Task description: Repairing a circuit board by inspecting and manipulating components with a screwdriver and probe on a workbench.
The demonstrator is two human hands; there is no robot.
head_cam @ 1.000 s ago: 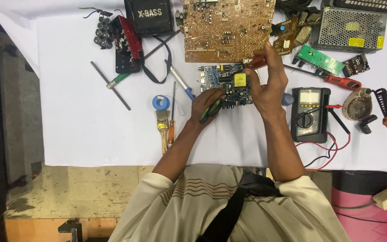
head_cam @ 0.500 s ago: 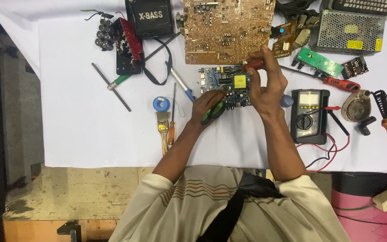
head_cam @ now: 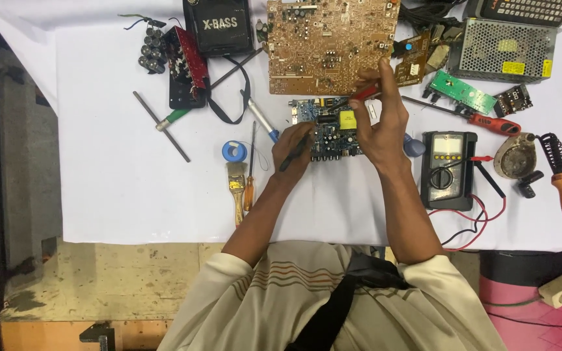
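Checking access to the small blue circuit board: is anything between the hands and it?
Nothing visible. The left hand with a dark probe sits at the small blue circuit board's left edge; the right hand holds a red-handled tool over its top.

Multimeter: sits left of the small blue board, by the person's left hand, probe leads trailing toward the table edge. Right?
No. The head view shows the multimeter to the right of the small blue board, beside the right hand. The leads do trail toward the edge.

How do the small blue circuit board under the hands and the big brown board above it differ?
The blue circuit board is small, dark blue with a yellow part; the brown board is far larger and tan. The left hand and right hand probe the blue one; the brown one lies untouched. Both lie flat on the white table.
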